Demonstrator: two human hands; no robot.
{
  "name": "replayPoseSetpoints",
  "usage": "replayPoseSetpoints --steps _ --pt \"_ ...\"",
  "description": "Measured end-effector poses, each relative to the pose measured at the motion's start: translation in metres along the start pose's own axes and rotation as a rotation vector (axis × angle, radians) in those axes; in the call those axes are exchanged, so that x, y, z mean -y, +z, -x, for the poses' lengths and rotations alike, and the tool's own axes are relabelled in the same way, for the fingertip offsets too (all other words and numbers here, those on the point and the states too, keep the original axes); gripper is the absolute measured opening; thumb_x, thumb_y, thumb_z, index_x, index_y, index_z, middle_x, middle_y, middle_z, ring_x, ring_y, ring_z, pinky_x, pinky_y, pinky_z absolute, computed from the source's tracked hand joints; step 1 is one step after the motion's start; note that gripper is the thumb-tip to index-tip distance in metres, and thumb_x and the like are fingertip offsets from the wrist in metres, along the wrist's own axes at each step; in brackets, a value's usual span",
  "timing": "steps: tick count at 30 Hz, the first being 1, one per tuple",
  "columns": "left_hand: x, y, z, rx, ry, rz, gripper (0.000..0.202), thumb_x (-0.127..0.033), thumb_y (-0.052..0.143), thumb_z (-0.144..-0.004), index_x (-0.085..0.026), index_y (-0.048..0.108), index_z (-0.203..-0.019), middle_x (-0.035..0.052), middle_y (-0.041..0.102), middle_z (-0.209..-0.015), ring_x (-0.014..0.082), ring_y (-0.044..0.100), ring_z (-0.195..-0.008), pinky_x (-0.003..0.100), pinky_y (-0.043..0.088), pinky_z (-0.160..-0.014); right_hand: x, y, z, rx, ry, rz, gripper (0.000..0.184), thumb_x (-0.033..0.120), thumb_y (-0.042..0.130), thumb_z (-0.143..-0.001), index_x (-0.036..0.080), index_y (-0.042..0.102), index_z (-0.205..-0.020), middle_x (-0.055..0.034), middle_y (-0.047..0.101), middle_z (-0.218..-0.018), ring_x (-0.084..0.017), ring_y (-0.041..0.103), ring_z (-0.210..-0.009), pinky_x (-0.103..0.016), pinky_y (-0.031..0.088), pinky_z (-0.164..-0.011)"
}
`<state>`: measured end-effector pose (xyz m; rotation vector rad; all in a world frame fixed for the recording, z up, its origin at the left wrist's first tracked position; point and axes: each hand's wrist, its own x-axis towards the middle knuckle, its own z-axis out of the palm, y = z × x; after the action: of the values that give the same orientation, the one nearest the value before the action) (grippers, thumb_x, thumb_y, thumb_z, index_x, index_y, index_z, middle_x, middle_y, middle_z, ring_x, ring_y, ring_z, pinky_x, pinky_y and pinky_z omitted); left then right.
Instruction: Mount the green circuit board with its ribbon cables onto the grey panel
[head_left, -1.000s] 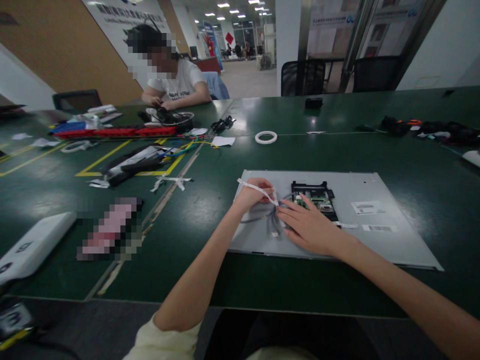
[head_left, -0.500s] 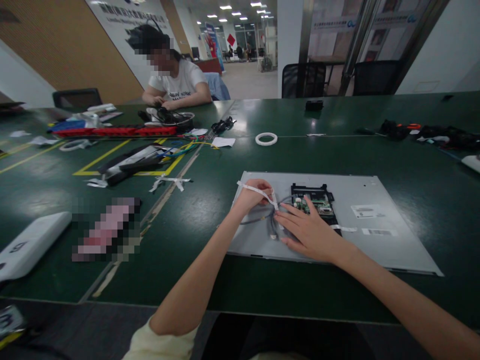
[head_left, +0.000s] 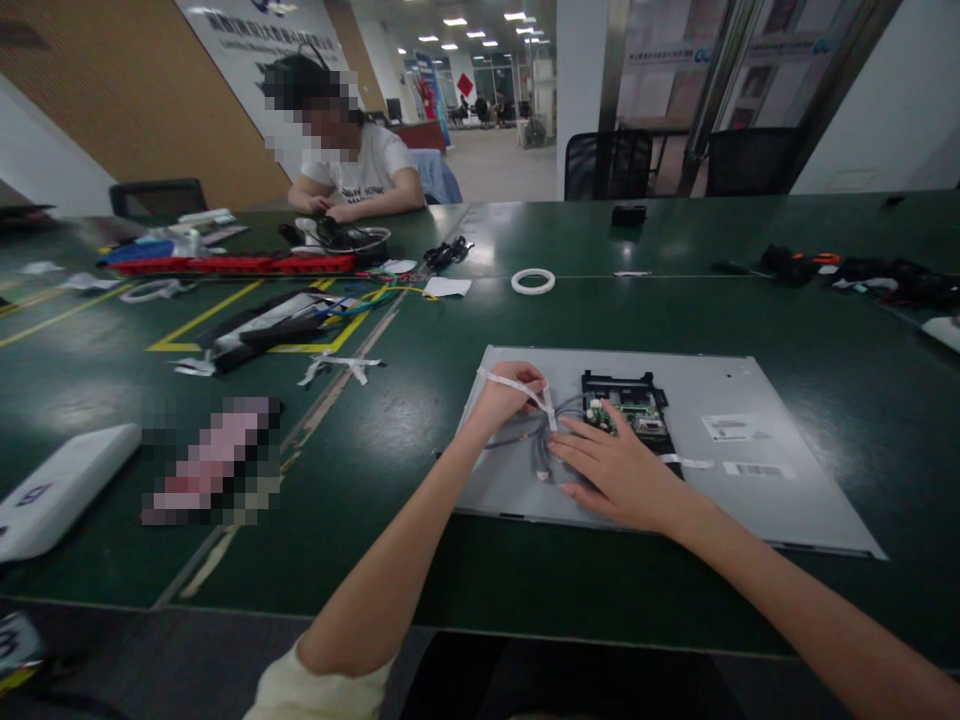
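Note:
A flat grey panel [head_left: 750,480] lies on the green table, with a green circuit board [head_left: 637,410] in a black bracket at its middle. My left hand [head_left: 510,392] is above the panel's left part, fingers bent together on a strip of white tape [head_left: 517,384]. This strip bends down onto a bundle of grey cables [head_left: 541,455], which runs left from the board. My right hand [head_left: 615,468] rests flat beside the bundle, fingers spread, fingertips close to the tape's lower end. Another piece of white tape [head_left: 694,461] sticks to the panel right of the bracket.
A roll of white tape [head_left: 533,282] lies beyond the panel. At left are a pixelated pink object [head_left: 217,460], a white case [head_left: 67,490] and tape scraps [head_left: 341,366]. A person [head_left: 360,175] sits across the table, hands by a dark cable heap.
The free ends of the grey cables have shifted slightly left. My right hand has moved a little, fingers still spread; my left hand keeps its grip on the tape.

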<state>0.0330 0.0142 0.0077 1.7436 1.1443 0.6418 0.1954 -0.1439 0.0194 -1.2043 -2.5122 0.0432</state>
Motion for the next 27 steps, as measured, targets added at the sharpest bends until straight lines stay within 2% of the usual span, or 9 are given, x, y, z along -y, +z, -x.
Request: replayPoseSetpoints --steps 5,10,16,21,25,27 --pt "-0.008 -0.001 0.004 -0.014 0.045 -0.07 0.006 -0.017 0.06 -0.075 -0.011 0.062 -0.074 -0.0007 0.06 -0.059 0.0062 0.052 -0.042 0.015 0.042 -0.039 0.0 0.0 0.002 -0.021 -0.031 -0.03 0.041 0.038 0.038 -0.094 0.016 0.052 -0.126 -0.0084 0.055 -0.129 -0.02 0.041 -0.126 -0.054 0.003 -0.112" --pt "-0.009 -0.002 0.004 -0.024 0.048 -0.109 0.006 -0.017 0.06 -0.074 -0.011 0.062 -0.073 -0.001 0.059 -0.06 0.0055 0.05 -0.039 0.015 0.039 -0.038 0.002 0.0 0.003 -0.005 -0.03 -0.028 0.043 0.041 0.038 -0.094 0.017 0.052 -0.126 -0.009 0.053 -0.13 -0.02 0.04 -0.127 -0.056 0.0 -0.111" --pt "-0.005 0.0 0.004 -0.046 0.062 -0.129 0.006 -0.017 0.063 -0.072 -0.012 0.059 -0.073 -0.0024 0.056 -0.06 0.0051 0.049 -0.04 0.015 0.035 -0.037 0.004 0.001 0.003 0.024 -0.002 -0.045 0.045 0.042 0.038 -0.093 0.016 0.051 -0.127 -0.0093 0.051 -0.132 -0.019 0.041 -0.126 -0.051 0.009 -0.112" --pt "-0.005 0.003 0.006 -0.139 0.083 -0.078 0.03 -0.015 0.068 -0.066 -0.016 0.051 -0.091 -0.0053 0.055 -0.068 0.0041 0.049 -0.04 0.015 0.035 -0.037 0.005 0.002 0.003 0.035 0.003 -0.061 0.046 0.042 0.039 -0.093 0.014 0.05 -0.128 -0.0091 0.051 -0.133 -0.018 0.04 -0.127 -0.047 0.01 -0.113" --pt "-0.012 -0.003 0.006 0.009 -0.011 -0.021 0.016 -0.027 0.063 -0.075 -0.015 0.053 -0.079 -0.0033 0.057 -0.059 0.0053 0.049 -0.04 0.015 0.033 -0.037 0.004 0.001 0.004 0.037 0.004 -0.062 0.046 0.042 0.04 -0.093 0.014 0.05 -0.129 -0.0094 0.051 -0.133 -0.019 0.04 -0.127 -0.048 0.011 -0.113" --pt "-0.018 -0.007 0.007 0.105 -0.065 0.019 0.025 -0.038 0.056 -0.081 -0.014 0.056 -0.077 -0.0002 0.06 -0.06 0.0059 0.05 -0.041 0.015 0.03 -0.035 0.004 0.001 0.004 0.034 0.006 -0.063 0.046 0.042 0.04 -0.092 0.015 0.05 -0.129 -0.0093 0.051 -0.133 -0.019 0.041 -0.126 -0.048 0.011 -0.113"
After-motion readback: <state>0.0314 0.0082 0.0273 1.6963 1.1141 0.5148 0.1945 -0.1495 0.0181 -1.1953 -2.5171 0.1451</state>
